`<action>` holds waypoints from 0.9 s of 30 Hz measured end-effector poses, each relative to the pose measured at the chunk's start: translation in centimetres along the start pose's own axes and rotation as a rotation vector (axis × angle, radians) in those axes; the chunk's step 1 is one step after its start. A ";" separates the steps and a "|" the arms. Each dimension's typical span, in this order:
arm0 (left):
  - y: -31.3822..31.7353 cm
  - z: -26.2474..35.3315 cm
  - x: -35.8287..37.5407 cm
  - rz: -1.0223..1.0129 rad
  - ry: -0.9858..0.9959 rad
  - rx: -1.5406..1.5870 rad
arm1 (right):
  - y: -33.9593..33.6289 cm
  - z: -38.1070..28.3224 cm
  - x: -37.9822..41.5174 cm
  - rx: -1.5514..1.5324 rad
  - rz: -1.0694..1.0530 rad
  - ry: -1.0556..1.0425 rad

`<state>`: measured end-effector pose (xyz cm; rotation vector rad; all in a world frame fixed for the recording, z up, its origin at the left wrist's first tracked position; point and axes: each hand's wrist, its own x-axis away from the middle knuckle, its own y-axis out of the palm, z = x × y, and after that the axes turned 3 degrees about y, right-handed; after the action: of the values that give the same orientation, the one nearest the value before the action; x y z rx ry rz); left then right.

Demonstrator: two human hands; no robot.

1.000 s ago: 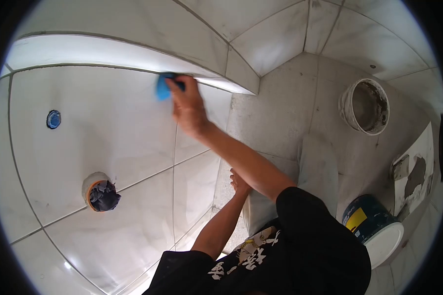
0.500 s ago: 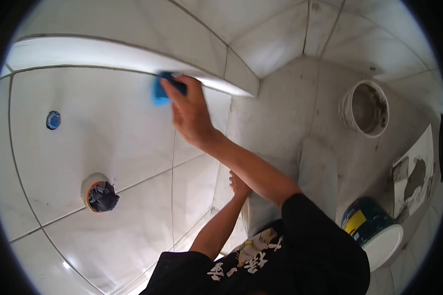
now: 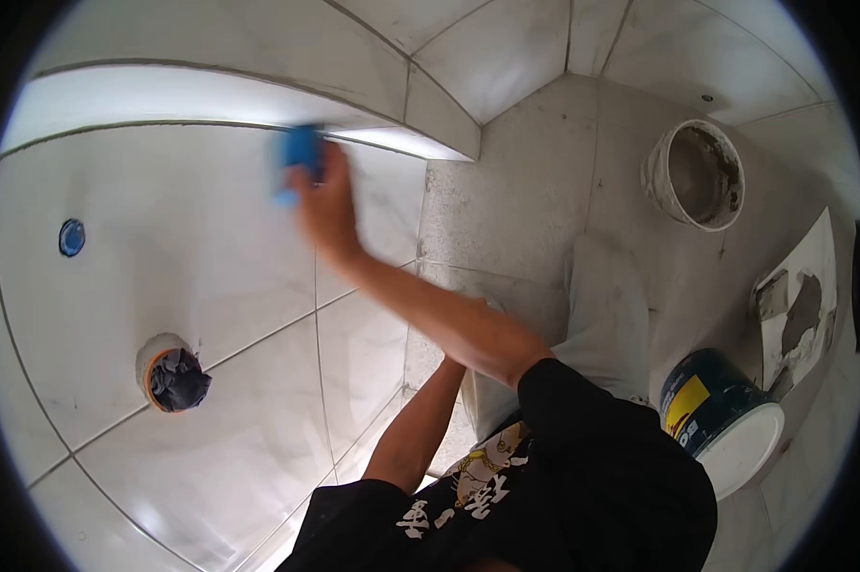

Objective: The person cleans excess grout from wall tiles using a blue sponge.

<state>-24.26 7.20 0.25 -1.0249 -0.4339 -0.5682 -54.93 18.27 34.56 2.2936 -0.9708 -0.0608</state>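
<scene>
My right hand (image 3: pixel 323 205) presses a blue sponge (image 3: pixel 299 157) against the white tiled wall (image 3: pixel 192 248).

My fingers are curled around the sponge, gripping it just under the grout line below the ledge (image 3: pixel 201 91); motion blur hides exactly how each finger sits. My left hand is hidden behind my right forearm, so I cannot tell how its fingers lie. A stuffed pipe opening (image 3: pixel 171 374) and a blue cap (image 3: pixel 71 237) sit in the wall to the left; a dirty white bucket (image 3: pixel 692 176) and a blue pail (image 3: pixel 721 419) stand on the floor.
</scene>
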 end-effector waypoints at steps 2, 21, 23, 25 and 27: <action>-9.8 13.4 2.6 0.234 -0.312 -0.171 | 1.0 -9.4 2.3 0.051 -0.347 -0.581; -8.1 11.7 0.4 0.312 -0.323 -0.070 | -8.1 -0.4 9.0 0.058 -0.573 0.287; -9.9 13.8 0.6 0.240 -0.456 -0.094 | -9.1 -4.2 10.3 0.042 -0.794 0.251; -9.6 12.6 1.3 0.223 -0.428 -0.076 | -11.8 -6.0 10.0 0.038 -0.754 0.287; -10.0 13.4 2.4 0.196 -0.463 -0.072 | -15.6 -6.6 6.9 -0.004 -0.503 0.577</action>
<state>-29.61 14.50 14.49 -1.2553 -0.7141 -0.1666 -38.27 25.42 32.20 2.2954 -0.0976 0.3676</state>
